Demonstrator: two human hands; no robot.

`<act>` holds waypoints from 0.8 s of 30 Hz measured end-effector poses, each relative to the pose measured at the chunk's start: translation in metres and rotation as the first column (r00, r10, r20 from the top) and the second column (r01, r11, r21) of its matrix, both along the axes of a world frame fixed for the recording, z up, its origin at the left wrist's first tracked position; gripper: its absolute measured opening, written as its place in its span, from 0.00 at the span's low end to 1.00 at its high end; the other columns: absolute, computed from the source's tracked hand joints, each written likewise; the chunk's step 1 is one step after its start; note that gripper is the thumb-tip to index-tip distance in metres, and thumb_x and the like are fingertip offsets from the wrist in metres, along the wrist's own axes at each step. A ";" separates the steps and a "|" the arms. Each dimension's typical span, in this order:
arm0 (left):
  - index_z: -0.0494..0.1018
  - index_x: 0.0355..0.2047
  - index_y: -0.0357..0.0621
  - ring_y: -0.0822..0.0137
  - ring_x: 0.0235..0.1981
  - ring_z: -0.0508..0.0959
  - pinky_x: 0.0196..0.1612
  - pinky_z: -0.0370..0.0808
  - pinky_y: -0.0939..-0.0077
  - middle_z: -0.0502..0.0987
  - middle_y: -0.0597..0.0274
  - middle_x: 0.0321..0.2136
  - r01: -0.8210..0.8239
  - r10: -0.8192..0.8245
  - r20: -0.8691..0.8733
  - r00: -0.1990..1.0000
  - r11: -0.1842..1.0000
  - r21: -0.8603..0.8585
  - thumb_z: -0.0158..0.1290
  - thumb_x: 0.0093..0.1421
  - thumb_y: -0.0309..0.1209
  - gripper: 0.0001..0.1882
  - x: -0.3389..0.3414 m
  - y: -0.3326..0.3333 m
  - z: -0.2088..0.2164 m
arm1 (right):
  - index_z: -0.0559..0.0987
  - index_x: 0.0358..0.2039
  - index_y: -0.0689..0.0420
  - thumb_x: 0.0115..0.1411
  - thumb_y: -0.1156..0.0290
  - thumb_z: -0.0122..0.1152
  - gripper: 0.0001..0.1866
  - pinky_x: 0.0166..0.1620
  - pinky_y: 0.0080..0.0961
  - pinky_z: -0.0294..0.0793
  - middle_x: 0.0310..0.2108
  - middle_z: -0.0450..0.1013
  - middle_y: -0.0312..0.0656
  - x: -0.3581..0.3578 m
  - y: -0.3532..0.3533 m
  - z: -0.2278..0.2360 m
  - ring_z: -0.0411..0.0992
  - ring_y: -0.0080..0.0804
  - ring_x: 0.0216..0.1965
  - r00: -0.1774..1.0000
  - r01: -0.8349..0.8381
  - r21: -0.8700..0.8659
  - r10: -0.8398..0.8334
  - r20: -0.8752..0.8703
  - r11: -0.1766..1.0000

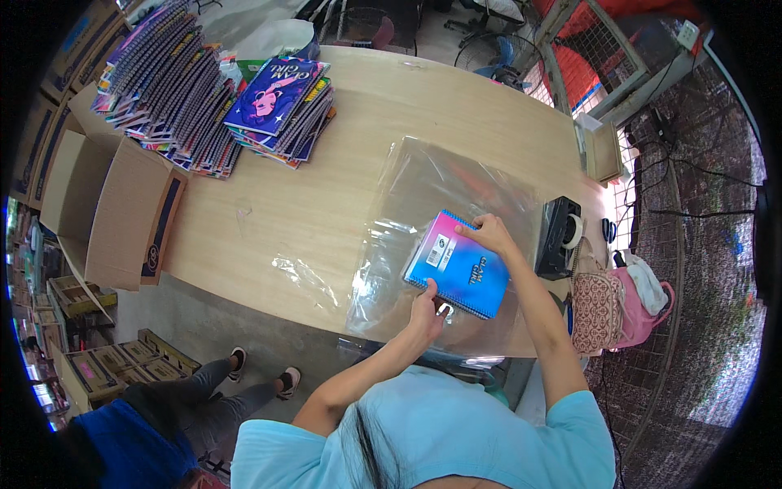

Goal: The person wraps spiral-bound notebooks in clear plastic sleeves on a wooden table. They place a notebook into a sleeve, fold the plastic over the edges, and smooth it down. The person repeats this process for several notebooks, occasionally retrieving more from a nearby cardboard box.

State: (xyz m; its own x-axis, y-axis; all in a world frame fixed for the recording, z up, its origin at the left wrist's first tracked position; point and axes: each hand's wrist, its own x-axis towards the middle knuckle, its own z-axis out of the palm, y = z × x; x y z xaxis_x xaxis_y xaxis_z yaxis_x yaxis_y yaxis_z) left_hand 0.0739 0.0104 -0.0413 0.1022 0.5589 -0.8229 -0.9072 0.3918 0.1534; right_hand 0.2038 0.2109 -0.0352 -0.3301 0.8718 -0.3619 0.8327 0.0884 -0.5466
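I'm watching from a distance here, and the notebook [460, 265] is at the right of the table [269, 212], up over the clear plastic [399, 183]. The left hand [425, 311] pinches its near edge, thumb on the cover, while the right hand [487, 234] grips the far edge, so both are closed on it. Coils show on both of those edges, so it might be more than one, stacked; I can't tell for sure. If so, I'd keep an even squeeze from both sides so nothing slides, hold it level, and keep fingertips off the wire, plus mind the slippery film underneath. Containers: the open cardboard box [122, 212] at the left has its flaps up, but I can't see what's inside. The big notebook piles [175, 94] sit outside it, on the far left. Brown boxes [130, 357] are down on the floor, near left. Over right, the pink bag [639, 308] has pale cloth [645, 283] on top, contents hidden.
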 end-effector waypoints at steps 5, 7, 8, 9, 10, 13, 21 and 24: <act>0.69 0.39 0.48 0.67 0.36 0.67 0.44 0.63 0.67 0.70 0.67 0.35 -0.098 0.098 0.015 0.995 0.994 0.050 0.49 0.63 0.49 0.18 -0.001 0.005 -0.029 | 0.80 0.21 0.65 0.40 0.34 0.65 0.38 0.29 0.37 0.70 0.16 0.72 0.50 -0.013 0.005 0.009 0.73 0.40 0.22 0.998 -0.056 0.075 0.054 0.030 0.996; 0.70 0.38 0.48 0.68 0.35 0.67 0.43 0.64 0.66 0.69 0.67 0.34 0.001 0.005 -0.068 0.998 0.996 0.086 0.50 0.62 0.49 0.17 -0.002 -0.002 -0.039 | 0.82 0.23 0.63 0.41 0.35 0.66 0.36 0.32 0.37 0.72 0.21 0.73 0.48 -0.017 0.004 0.001 0.74 0.42 0.26 0.994 -0.072 0.079 0.065 0.093 0.994; 0.70 0.37 0.49 0.69 0.34 0.68 0.43 0.65 0.66 0.69 0.68 0.30 0.119 -0.101 -0.181 0.978 0.989 0.091 0.51 0.62 0.48 0.16 -0.006 -0.008 -0.031 | 0.82 0.26 0.61 0.42 0.38 0.66 0.32 0.34 0.36 0.72 0.24 0.73 0.47 -0.016 -0.001 -0.003 0.74 0.42 0.29 0.993 -0.099 0.238 0.081 0.083 0.966; 0.71 0.35 0.50 0.70 0.33 0.68 0.42 0.65 0.65 0.68 0.70 0.27 0.238 -0.203 -0.289 0.935 0.967 0.089 0.52 0.61 0.47 0.15 -0.011 -0.011 -0.021 | 0.83 0.28 0.59 0.44 0.41 0.67 0.29 0.36 0.36 0.72 0.27 0.73 0.46 -0.015 -0.007 -0.004 0.74 0.42 0.31 0.992 -0.119 0.397 0.096 0.078 0.910; 0.71 0.34 0.51 0.71 0.32 0.68 0.42 0.66 0.65 0.68 0.71 0.24 0.354 -0.299 -0.394 0.869 0.932 0.072 0.53 0.60 0.47 0.14 -0.018 -0.014 -0.016 | 0.83 0.30 0.57 0.45 0.44 0.67 0.27 0.38 0.35 0.72 0.30 0.73 0.45 -0.012 -0.013 -0.005 0.73 0.43 0.34 0.991 -0.132 0.545 0.109 0.075 0.828; 0.73 0.33 0.47 0.62 0.34 0.74 0.39 0.70 0.62 0.71 0.63 0.26 0.842 0.097 -0.942 -0.321 0.484 -0.237 0.55 0.56 0.39 0.10 -0.056 -0.061 -0.020 | 0.82 0.32 0.57 0.48 0.50 0.68 0.22 0.46 0.32 0.71 0.34 0.72 0.47 0.000 -0.036 0.016 0.72 0.41 0.39 0.976 0.198 0.613 -0.094 -0.199 0.764; 0.72 0.37 0.44 0.49 0.34 0.76 0.34 0.73 0.56 0.74 0.54 0.31 0.918 0.184 -0.900 -0.395 0.131 -0.376 0.50 0.56 0.31 0.09 -0.068 -0.035 0.040 | 0.75 0.49 0.55 0.40 0.63 0.75 0.33 0.47 0.35 0.68 0.43 0.70 0.47 -0.002 -0.226 0.074 0.69 0.42 0.45 0.937 -0.154 0.406 0.263 -0.229 0.901; 0.69 0.42 0.44 0.48 0.33 0.76 0.34 0.72 0.56 0.74 0.52 0.30 0.916 0.224 -0.905 -0.362 0.266 -0.300 0.49 0.58 0.31 0.12 -0.066 -0.022 0.040 | 0.67 0.59 0.51 0.40 0.60 0.73 0.43 0.53 0.45 0.61 0.49 0.66 0.47 -0.027 -0.259 0.071 0.64 0.46 0.50 0.993 -0.093 0.567 0.118 -0.007 0.818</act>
